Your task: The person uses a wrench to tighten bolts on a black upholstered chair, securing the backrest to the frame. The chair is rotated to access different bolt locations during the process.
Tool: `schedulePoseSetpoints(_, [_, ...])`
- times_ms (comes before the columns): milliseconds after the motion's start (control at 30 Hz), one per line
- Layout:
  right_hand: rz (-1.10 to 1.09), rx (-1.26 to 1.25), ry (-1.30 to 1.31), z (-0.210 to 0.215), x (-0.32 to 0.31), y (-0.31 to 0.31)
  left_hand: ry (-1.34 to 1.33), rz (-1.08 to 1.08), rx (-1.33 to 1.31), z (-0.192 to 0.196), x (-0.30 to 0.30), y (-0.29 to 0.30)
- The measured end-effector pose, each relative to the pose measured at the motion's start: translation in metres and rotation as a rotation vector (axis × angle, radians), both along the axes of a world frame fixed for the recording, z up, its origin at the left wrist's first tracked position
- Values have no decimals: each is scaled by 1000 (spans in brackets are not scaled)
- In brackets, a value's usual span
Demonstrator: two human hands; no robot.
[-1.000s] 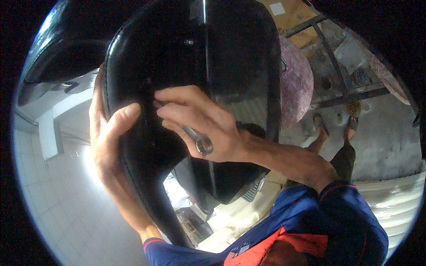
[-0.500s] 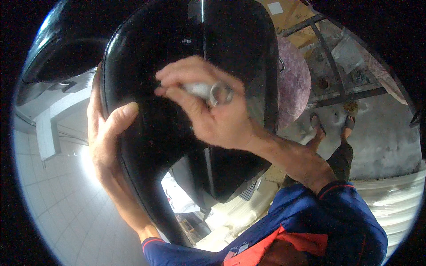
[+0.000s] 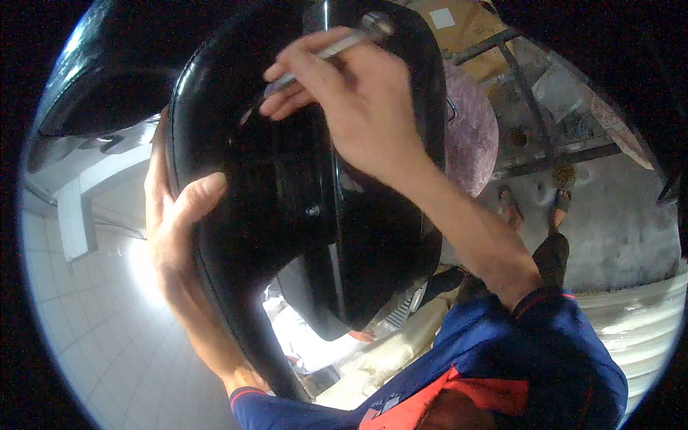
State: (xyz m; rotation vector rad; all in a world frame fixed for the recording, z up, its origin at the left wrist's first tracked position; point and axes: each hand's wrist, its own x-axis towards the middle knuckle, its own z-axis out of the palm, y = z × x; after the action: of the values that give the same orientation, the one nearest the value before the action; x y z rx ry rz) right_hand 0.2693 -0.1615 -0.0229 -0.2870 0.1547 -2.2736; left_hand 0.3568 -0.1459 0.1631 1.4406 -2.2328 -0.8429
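Note:
A large black padded panel (image 3: 251,186), glossy and stitched along its rim, fills the middle of the view like part of a chair. My left hand (image 3: 172,222) is wrapped round its left edge, thumb on the near face and fingers partly hidden behind. Above the panel, my right hand (image 3: 373,107) holds a slim silver tool (image 3: 331,50) between thumb and fingers. The tool has a wide round back end and a narrow dark tip pointing down-left at the panel; I cannot make out its exact kind. A small shiny metal fastener (image 3: 312,211) shows on the panel beside a raised black strip (image 3: 338,179).
Another black padded piece (image 3: 107,82) is at upper left. On the right are a purplish round surface (image 3: 473,136), a cardboard box (image 3: 466,43) and a dark metal frame (image 3: 527,82). Sandalled feet (image 3: 562,204) stand on grey floor. Pale wrapping (image 3: 631,322) lies lower right.
My right hand has moved up and away with the silver tool, uncovering the metal fastener and strip. The tool's back end now points up-right. My left hand keeps its hold.

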Motion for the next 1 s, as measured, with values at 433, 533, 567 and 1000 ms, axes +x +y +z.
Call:
schedulePoseSetpoints(433, [-488,82,397,7,45,52,-60,73,46,4,-10,5])
schedulePoseSetpoints(533, [-454,107,416,9,46,56,-59,79,38,6,-9,4])
schedulePoseSetpoints(567, [-471,104,413,9,48,56,-71,69,36,7,-9,3])
schedulePoseSetpoints(1000, [-397,59,387,1,62,58,5,51,41,3,-14,1])
